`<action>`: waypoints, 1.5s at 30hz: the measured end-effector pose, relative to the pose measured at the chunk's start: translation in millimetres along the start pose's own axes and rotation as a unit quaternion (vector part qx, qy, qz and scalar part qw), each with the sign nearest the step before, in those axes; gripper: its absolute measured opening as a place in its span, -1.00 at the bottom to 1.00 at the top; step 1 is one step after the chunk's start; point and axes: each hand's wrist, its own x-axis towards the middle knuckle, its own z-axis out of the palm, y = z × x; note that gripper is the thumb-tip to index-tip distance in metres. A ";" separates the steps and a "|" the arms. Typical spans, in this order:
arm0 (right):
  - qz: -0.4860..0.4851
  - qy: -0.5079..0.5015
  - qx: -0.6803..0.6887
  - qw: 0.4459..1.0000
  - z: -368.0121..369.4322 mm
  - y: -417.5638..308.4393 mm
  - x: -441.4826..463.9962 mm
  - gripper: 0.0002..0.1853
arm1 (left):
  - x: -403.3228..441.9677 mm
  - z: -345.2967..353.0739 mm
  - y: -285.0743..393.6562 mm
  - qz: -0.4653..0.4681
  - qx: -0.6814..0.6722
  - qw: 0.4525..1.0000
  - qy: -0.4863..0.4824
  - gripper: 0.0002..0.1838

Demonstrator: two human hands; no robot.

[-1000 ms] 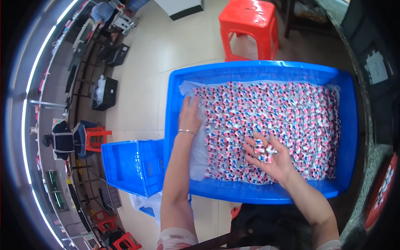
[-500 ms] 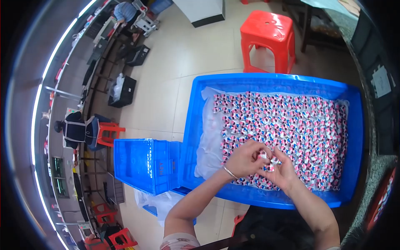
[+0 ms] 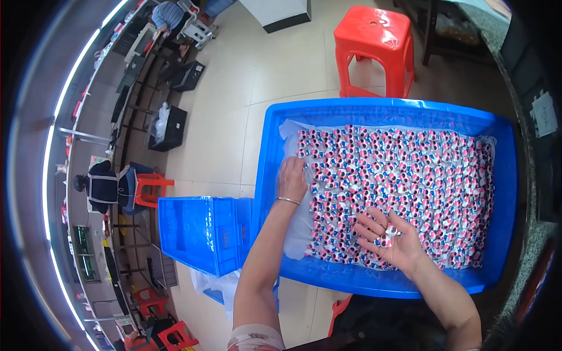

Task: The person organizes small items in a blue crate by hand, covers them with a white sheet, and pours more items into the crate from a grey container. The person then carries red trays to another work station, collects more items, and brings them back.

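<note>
Small white, pink and blue painted pieces with dark round spots stand in close rows inside a large blue tub. My left hand, with a bangle at the wrist, is over the left end of the rows. Its fingers are bent together at a small painted piece, which they partly hide. My right hand is palm up above the lower middle of the rows, fingers spread. A few of the same pieces lie in its palm. White plastic sheeting lines the tub's left side.
Left of the tub stand blue crates, with a plastic bag below them. A red stool is behind the tub. Farther left, a person sits at a long workbench. A stone-topped counter runs along the right.
My left hand has left the right palm and moved left and upward to the row ends. My right hand has opened flat, with pieces still in it. The view has shifted slightly.
</note>
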 end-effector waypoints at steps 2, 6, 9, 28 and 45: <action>-0.004 0.007 0.004 1.000 2.4 3.5 -0.2 -0.45 | -0.8 2.7 -5.4 -0.005 -0.007 1.000 -0.002 -0.66; -0.008 0.003 0.018 1.000 0.1 5.1 2.1 -0.45 | -4.1 -3.6 7.5 -0.002 0.001 1.000 0.026 -0.63; -0.020 -0.016 0.040 0.999 -11.2 0.5 5.6 -0.46 | -1.4 -37.9 72.0 0.027 -0.141 0.990 0.006 -0.66; -0.072 0.101 0.003 0.992 -15.0 13.9 -4.4 -0.78 | -60.1 -74.0 110.5 -0.247 -0.551 0.771 -0.201 -0.62; -0.055 0.105 0.007 0.993 -6.8 4.6 2.8 -0.60 | -5.6 -0.1 16.8 -0.300 -0.031 0.949 -0.091 -0.63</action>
